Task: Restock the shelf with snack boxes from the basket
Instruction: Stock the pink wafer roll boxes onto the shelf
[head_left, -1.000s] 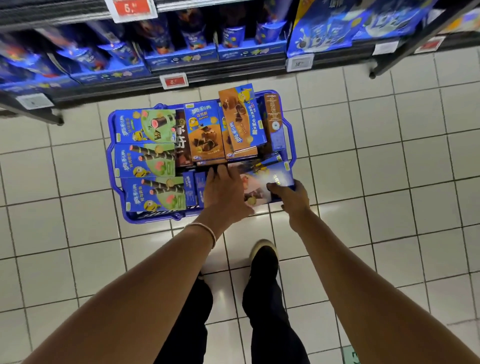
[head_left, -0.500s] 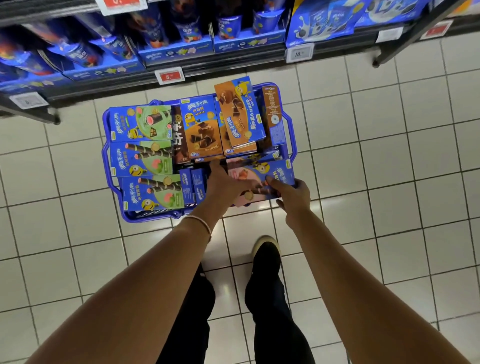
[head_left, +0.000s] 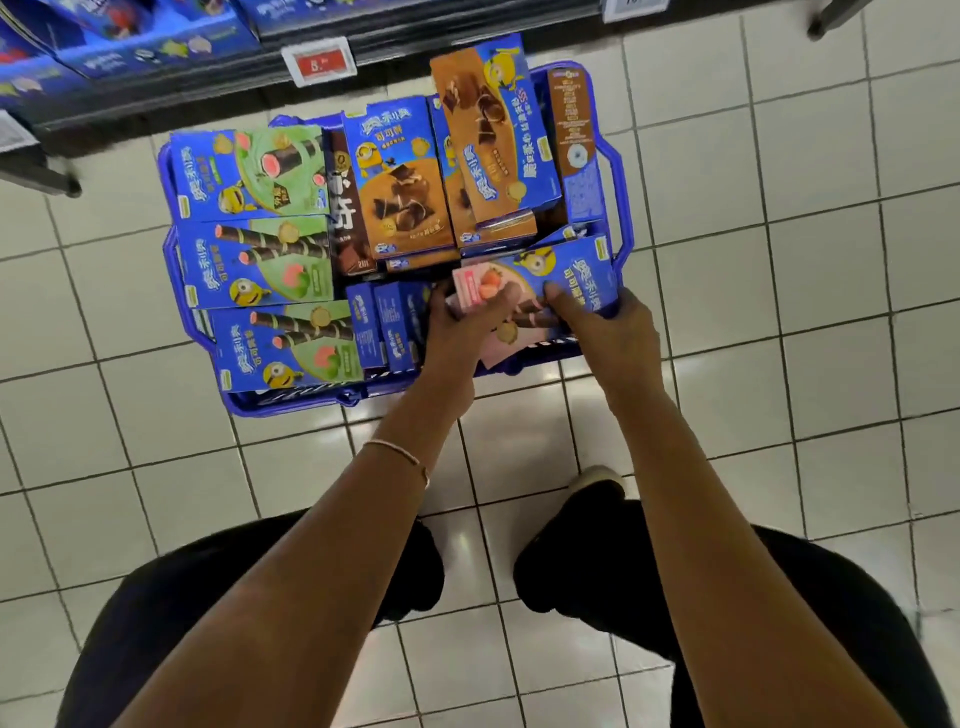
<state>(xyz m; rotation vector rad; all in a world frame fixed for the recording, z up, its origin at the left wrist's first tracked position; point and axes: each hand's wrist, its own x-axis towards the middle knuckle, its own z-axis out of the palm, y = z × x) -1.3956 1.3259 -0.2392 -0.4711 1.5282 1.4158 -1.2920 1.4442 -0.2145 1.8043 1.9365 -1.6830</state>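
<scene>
Now strawberry box (head_left: 569, 278) sits gripped between left hand (head_left: 464, 323) and right hand (head_left: 609, 326)

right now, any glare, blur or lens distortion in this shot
Head view: a light glares off the floor tiles by the basket; tile lines bow with the wide lens; the shelf up top is blurred; the left hand and right hand on the strawberry box look soft.
</scene>
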